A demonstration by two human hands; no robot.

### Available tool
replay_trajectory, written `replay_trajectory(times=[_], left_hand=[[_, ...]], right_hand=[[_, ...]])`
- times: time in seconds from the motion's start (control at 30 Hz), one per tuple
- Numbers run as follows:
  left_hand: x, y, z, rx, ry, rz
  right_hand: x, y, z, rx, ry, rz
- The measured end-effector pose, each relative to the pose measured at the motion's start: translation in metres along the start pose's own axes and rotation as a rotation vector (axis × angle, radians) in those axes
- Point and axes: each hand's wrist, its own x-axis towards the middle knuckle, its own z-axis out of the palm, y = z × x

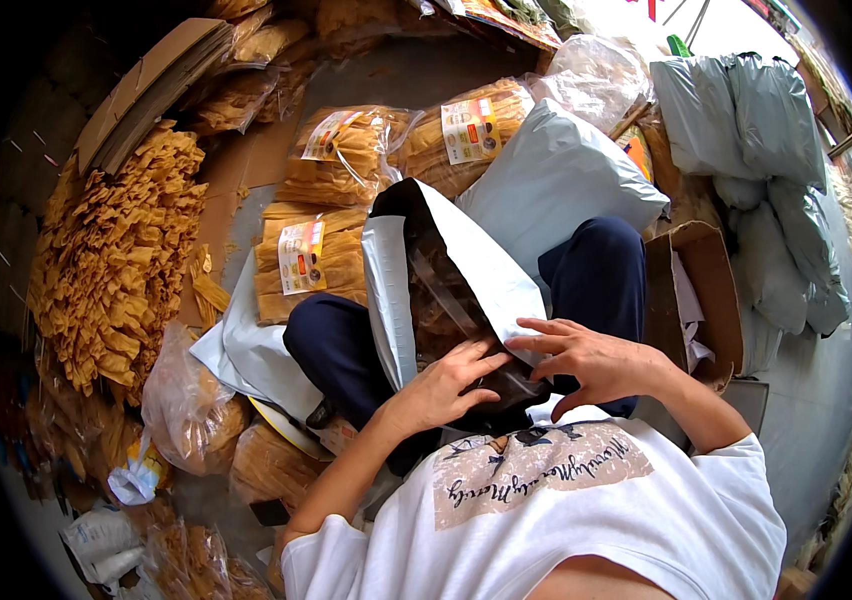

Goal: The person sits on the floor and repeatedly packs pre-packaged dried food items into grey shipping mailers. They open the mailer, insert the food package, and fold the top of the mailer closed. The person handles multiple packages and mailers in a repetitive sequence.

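Between my knees stands a white mailing bag with a black inside, its mouth wide apart. Inside it lies a clear plastic packet of something dark brown, partly in shadow. My left hand reaches over the near end of the bag's mouth, fingers stretched out and apart over the contents. On the bag's right edge rest or hover the fingertips of my right hand; its thumb is spread away from the fingers. Neither hand visibly grips anything.
Packets of yellow-brown dried sheets lie ahead. A large loose pile of such sheets is at left. A filled pale mailing bag lies beyond my right knee, with a cardboard box to the right and stacked grey bags behind.
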Motion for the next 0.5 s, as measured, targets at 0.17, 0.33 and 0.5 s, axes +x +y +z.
replay_trajectory(times=[0.17, 0.33, 0.5], left_hand=[[0.027, 0.006, 0.019, -0.191, -0.031, -0.203], [0.052, -0.005, 0.025, -0.381, -0.108, -0.431], [0.058, -0.012, 0.038, 0.145, -0.039, -0.286]], right_hand=[[-0.015, 0.01, 0.037, -0.199, 0.209, 0.021], [-0.023, 0.008, 0.038, -0.211, 0.326, 0.005], [-0.034, 0.003, 0.04, -0.38, 0.379, 0.058]])
